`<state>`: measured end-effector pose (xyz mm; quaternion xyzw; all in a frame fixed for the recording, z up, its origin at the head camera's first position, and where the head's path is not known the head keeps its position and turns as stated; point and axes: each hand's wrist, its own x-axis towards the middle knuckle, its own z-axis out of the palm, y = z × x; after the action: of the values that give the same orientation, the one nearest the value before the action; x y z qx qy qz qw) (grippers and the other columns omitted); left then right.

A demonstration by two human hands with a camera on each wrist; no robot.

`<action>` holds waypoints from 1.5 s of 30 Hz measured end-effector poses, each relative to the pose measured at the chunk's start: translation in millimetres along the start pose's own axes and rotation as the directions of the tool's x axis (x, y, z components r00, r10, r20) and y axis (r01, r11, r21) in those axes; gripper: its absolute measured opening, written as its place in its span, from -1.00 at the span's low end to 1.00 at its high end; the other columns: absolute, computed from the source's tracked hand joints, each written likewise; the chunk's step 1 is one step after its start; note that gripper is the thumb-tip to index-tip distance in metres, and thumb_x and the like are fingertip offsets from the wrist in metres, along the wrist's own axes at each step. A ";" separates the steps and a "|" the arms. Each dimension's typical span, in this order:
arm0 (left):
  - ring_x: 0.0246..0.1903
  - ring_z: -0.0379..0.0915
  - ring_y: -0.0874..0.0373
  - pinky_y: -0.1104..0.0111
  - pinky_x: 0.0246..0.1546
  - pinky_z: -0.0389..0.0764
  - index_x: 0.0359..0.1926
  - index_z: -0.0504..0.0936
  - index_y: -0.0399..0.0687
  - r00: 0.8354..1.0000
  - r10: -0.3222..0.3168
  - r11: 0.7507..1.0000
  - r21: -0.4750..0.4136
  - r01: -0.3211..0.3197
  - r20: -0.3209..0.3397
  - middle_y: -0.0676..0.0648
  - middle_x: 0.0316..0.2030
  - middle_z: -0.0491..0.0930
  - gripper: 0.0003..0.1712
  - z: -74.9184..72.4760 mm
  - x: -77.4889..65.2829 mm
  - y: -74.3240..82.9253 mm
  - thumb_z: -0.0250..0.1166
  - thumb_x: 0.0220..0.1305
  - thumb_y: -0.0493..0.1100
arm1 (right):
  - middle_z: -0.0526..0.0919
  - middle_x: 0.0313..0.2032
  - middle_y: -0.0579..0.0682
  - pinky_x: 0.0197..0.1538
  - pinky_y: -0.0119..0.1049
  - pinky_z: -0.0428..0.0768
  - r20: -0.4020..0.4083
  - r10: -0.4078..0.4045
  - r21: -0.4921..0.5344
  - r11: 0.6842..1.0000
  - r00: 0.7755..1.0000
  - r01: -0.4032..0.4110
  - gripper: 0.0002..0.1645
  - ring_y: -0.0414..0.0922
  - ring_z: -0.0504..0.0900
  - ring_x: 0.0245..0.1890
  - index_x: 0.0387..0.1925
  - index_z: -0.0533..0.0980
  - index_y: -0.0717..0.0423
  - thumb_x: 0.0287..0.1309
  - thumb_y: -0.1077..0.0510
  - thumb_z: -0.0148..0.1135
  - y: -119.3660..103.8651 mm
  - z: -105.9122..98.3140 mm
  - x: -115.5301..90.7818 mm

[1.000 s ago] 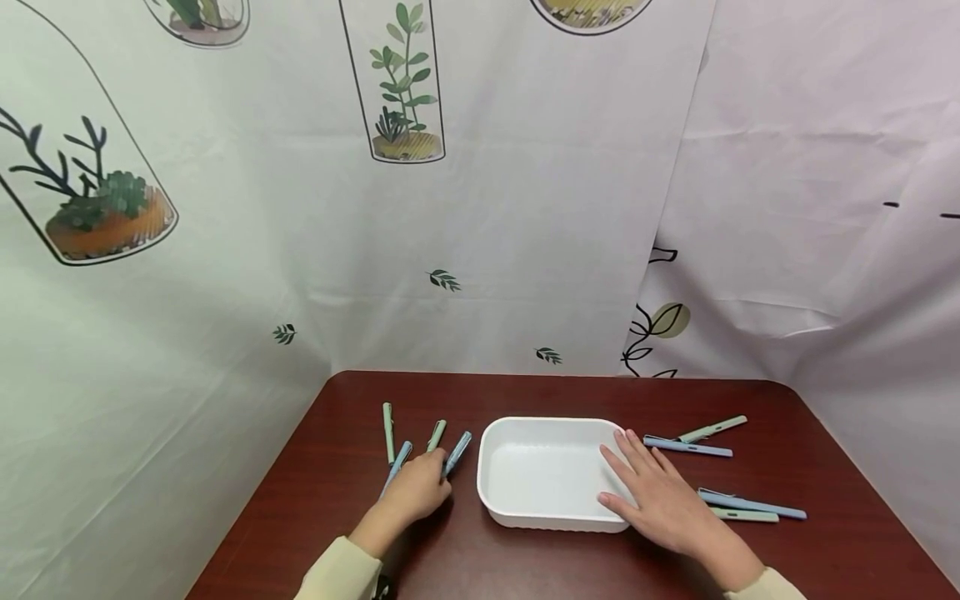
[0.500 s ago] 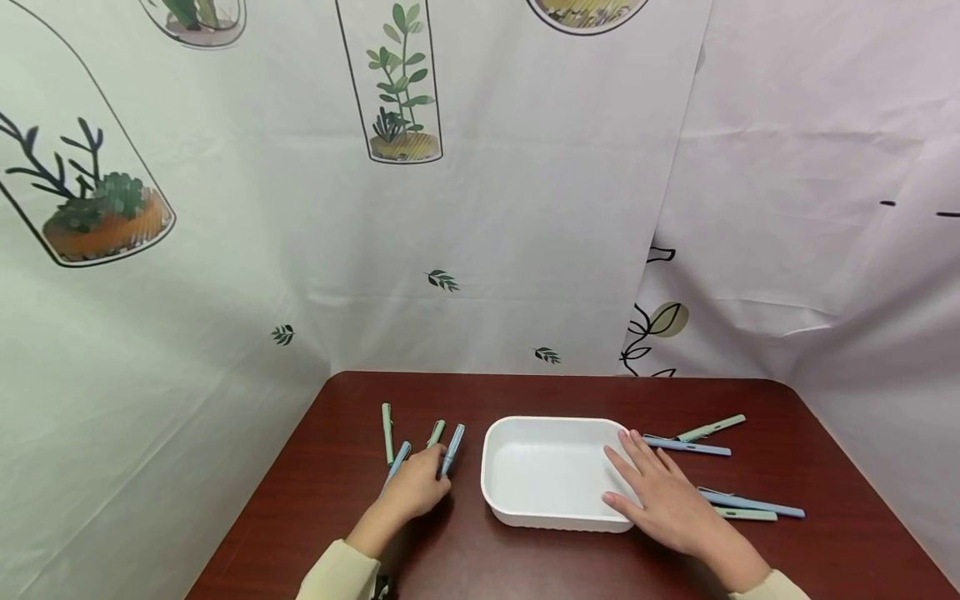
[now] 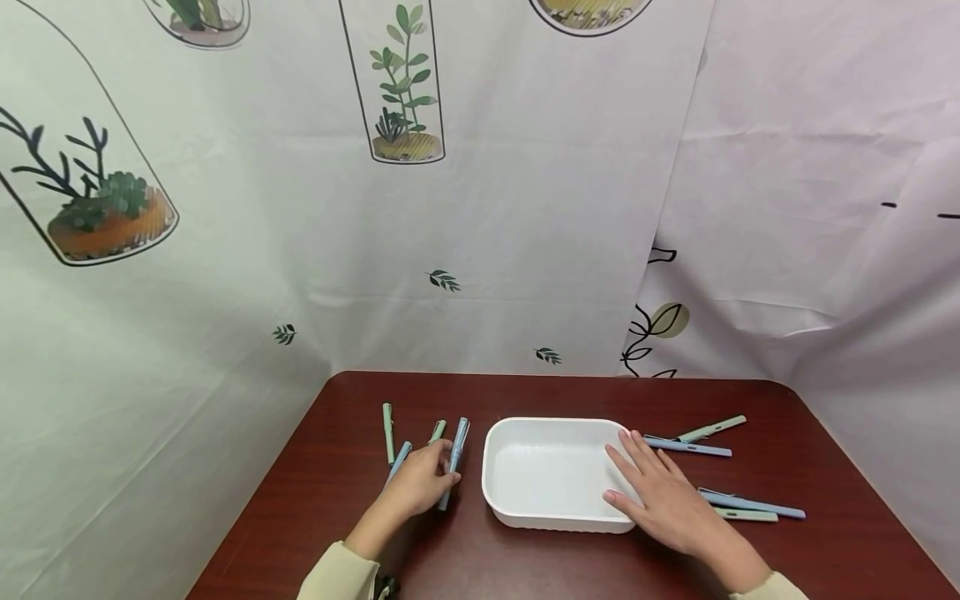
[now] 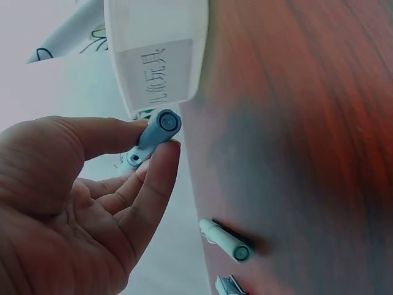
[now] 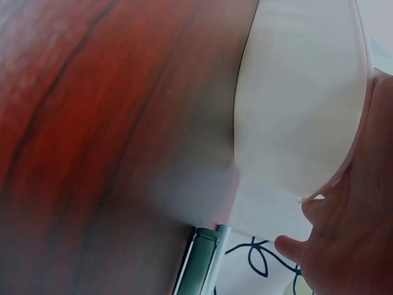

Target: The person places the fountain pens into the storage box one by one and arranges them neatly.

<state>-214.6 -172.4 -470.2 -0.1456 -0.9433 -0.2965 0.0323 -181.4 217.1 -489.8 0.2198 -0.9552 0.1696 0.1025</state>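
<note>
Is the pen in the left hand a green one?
No, the left hand pinches a light-blue capped pen between its thumb and fingers.

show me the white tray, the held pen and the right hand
White tray [image 3: 553, 477]: head view, bare inside bottom
Held pen [image 3: 458, 444]: head view, far half
Right hand [image 3: 662, 502]: head view, back of hand

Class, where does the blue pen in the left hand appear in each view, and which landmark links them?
Head: the blue pen is below and slightly left of centre, pinched by the left hand beside the white tray.
Left wrist: slightly left of and above centre, one end facing the camera.
Right wrist: not in it.
Shared landmark: the white tray, top of the left wrist view, upper right in the right.
</note>
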 end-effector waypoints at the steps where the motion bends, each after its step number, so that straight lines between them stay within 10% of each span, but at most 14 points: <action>1: -0.48 0.36 0.31 0.42 -0.43 0.44 0.09 0.51 -0.31 1.000 -0.002 1.000 -0.012 0.002 0.002 0.12 -0.46 0.48 -0.53 -0.2 0.2 0.8 0.44 0.21 -0.27 | 0.17 0.54 0.15 0.38 0.31 0.17 -0.003 0.002 0.008 1.000 1.000 -0.002 -0.18 0.23 0.13 0.52 0.47 0.34 0.01 0.36 -0.33 0.13 0.4 -0.1 0.1; 45: -0.38 0.49 0.16 0.28 -0.55 0.69 0.29 0.33 -0.45 0.989 0.060 0.913 -0.408 -0.001 0.133 -0.12 -0.26 0.45 -0.45 0.8 14.8 48.4 0.26 0.33 -0.38 | 0.09 0.55 0.22 0.37 0.38 0.15 0.043 0.050 0.046 0.998 0.998 -0.052 -0.17 0.29 0.08 0.52 0.50 0.30 -0.01 0.39 -0.34 0.09 5.0 0.0 2.0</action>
<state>-214.5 -130.3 -442.0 -0.1845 -0.8584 -0.4747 -0.0615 -185.5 220.5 -490.6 0.2014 -0.9582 0.1897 0.0729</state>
